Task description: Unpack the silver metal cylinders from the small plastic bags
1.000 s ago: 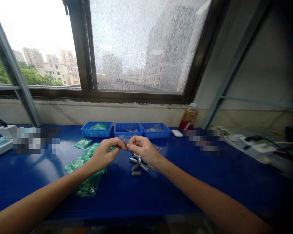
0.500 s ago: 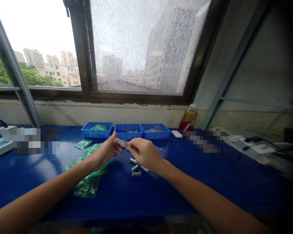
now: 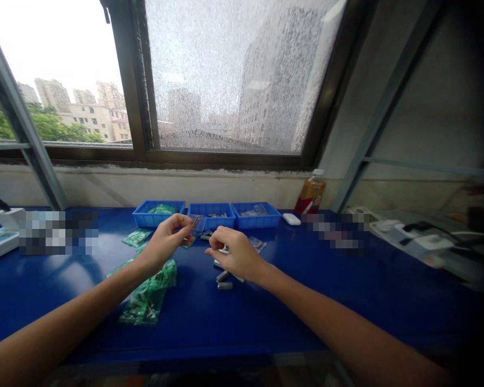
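My left hand pinches a small clear plastic bag with something small inside it. To its right, my right hand has curled fingers pressed together; a pale, shiny bit shows beneath them, but I cannot tell whether they hold it. Several short silver metal cylinders lie on the blue table just below the right hand, which partly covers them. Green printed plastic packets are spread in a pile under and beside my left forearm. Another clear bag lies just beyond the right hand.
Three blue trays stand in a row at the back: a left tray with green packets, a middle tray with small metal parts, and a right tray with clear bags. A bottle, a white case and power strips flank them.
My left hand has turned and closed its fingers on the clear bag, which was between both hands. My right hand has let go of the bag and sits slightly apart.
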`<state>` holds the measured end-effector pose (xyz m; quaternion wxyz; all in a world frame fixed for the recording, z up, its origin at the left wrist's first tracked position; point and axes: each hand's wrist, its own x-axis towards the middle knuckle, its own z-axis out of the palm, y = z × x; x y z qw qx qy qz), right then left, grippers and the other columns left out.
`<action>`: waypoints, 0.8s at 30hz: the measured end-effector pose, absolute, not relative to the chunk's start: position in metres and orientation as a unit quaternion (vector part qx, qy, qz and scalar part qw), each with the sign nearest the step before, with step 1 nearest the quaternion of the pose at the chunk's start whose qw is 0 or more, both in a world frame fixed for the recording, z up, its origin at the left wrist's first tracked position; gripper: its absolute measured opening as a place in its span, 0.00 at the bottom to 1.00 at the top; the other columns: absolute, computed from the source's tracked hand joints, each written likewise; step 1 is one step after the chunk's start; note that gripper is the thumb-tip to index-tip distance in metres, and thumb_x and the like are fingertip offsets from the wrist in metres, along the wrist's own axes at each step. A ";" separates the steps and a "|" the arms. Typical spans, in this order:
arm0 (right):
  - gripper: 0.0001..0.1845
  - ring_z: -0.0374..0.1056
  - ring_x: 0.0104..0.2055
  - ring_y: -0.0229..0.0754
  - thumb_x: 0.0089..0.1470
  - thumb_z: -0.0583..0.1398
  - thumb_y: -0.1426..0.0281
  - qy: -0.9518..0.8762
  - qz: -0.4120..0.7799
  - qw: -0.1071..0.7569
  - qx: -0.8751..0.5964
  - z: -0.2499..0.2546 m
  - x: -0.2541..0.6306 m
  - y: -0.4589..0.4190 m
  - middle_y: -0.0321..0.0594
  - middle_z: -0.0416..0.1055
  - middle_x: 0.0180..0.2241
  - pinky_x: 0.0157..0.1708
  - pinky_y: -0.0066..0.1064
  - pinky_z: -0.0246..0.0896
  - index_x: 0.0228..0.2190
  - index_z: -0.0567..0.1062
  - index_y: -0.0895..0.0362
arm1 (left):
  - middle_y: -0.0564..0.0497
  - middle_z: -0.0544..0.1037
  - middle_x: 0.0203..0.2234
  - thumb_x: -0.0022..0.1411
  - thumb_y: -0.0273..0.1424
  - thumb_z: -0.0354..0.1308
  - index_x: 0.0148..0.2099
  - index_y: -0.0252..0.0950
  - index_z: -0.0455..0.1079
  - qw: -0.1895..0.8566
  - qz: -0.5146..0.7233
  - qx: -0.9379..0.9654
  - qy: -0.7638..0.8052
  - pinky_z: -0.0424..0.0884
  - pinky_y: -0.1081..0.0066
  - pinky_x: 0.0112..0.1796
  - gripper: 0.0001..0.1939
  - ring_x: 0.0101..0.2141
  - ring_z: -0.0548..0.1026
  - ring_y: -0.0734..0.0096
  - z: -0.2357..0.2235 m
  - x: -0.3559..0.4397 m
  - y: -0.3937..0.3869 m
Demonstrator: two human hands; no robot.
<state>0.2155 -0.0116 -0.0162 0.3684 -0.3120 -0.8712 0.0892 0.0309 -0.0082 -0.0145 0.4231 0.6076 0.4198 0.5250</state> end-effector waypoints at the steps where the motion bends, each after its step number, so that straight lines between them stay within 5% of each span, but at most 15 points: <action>1: 0.10 0.55 0.25 0.32 0.45 0.61 0.74 -0.864 0.105 0.372 -0.322 -0.016 0.215 -0.011 0.30 0.59 0.22 0.26 0.24 0.49 0.20 0.63 0.57 | 0.55 0.67 0.27 0.51 0.38 0.59 0.35 0.34 0.63 0.421 0.521 0.614 0.418 0.66 0.74 0.29 0.14 0.26 0.70 0.76 -0.014 0.032 -0.011; 7: 0.25 0.51 0.18 0.30 0.48 0.54 0.49 -0.754 0.402 0.368 -0.366 -0.018 0.214 -0.006 0.29 0.55 0.15 0.19 0.24 0.45 0.17 0.61 0.58 | 0.47 0.67 0.40 0.55 0.37 0.56 0.30 0.34 0.63 0.388 0.502 0.688 0.352 0.67 0.73 0.30 0.11 0.33 0.69 0.72 -0.012 0.034 -0.018; 11: 0.22 0.59 0.21 0.33 0.49 0.54 0.50 -0.677 0.536 0.382 -0.328 -0.023 0.209 -0.005 0.33 0.63 0.20 0.21 0.24 0.53 0.26 0.66 0.58 | 0.45 0.64 0.43 0.57 0.35 0.54 0.27 0.33 0.66 0.349 0.487 0.735 0.319 0.66 0.73 0.35 0.11 0.42 0.66 0.66 -0.016 0.032 -0.015; 14: 0.13 0.58 0.21 0.32 0.48 0.58 0.60 -0.701 0.446 0.436 -0.345 -0.026 0.208 -0.005 0.30 0.60 0.20 0.21 0.24 0.54 0.29 0.66 0.57 | 0.45 0.65 0.42 0.56 0.32 0.54 0.29 0.34 0.69 0.334 0.462 0.748 0.340 0.65 0.73 0.35 0.08 0.46 0.64 0.63 -0.017 0.031 -0.013; 18: 0.04 0.56 0.23 0.33 0.51 0.56 0.70 -0.808 0.142 0.444 -0.359 -0.023 0.215 -0.004 0.31 0.59 0.21 0.25 0.25 0.53 0.30 0.69 0.57 | 0.47 0.68 0.39 0.53 0.30 0.55 0.33 0.36 0.72 0.431 0.420 0.691 0.401 0.64 0.73 0.31 0.06 0.39 0.67 0.67 -0.016 0.032 -0.014; 21: 0.07 0.59 0.27 0.34 0.53 0.53 0.75 -0.843 0.019 0.424 -0.331 -0.018 0.222 -0.004 0.35 0.63 0.26 0.29 0.26 0.54 0.30 0.70 0.56 | 0.48 0.70 0.35 0.56 0.39 0.52 0.38 0.36 0.71 0.576 0.400 0.602 0.382 0.62 0.73 0.30 0.14 0.32 0.67 0.71 -0.016 0.032 -0.016; 24: 0.09 0.60 0.29 0.35 0.52 0.51 0.77 -0.856 0.004 0.423 -0.296 -0.015 0.224 -0.004 0.37 0.63 0.27 0.32 0.27 0.56 0.29 0.70 0.57 | 0.50 0.71 0.31 0.56 0.42 0.53 0.37 0.34 0.70 0.611 0.415 0.566 0.367 0.61 0.74 0.28 0.16 0.28 0.67 0.74 -0.015 0.034 -0.017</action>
